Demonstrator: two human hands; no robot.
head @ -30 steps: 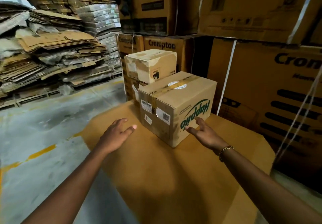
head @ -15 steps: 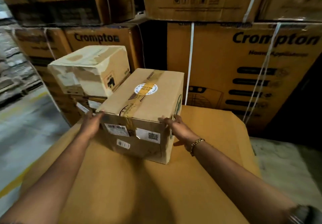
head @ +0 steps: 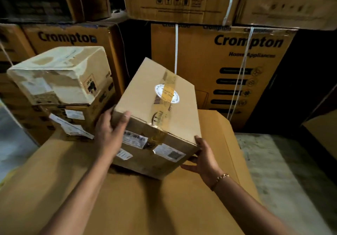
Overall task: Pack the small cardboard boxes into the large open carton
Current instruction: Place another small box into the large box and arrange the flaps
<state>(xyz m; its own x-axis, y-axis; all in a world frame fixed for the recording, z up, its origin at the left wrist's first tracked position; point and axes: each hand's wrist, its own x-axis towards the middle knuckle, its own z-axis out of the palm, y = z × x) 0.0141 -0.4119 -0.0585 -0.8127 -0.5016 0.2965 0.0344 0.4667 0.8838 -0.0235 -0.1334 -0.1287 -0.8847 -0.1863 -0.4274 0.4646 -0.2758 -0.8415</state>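
A taped brown cardboard box [head: 160, 107] with a round white sticker and several labels is tilted, its far end raised, over a large flat cardboard sheet [head: 145, 203]. My left hand [head: 109, 130] grips its near left corner, thumb on the top face. My right hand [head: 202, 160] holds the near right bottom corner, fingers curled underneath. A second, pale worn box [head: 62, 74] sits on top of another labelled box [head: 73, 118] to the left. No open carton is visible.
Tall stacks of Crompton cartons [head: 237, 66] with white straps form a wall right behind. Bare concrete floor [head: 273, 161] lies to the right of the cardboard sheet, and more floor shows at the far left edge.
Both hands went from reaching toward the box to gripping its near corners. The box has turned and tilted up off the cardboard sheet. The camera moved closer.
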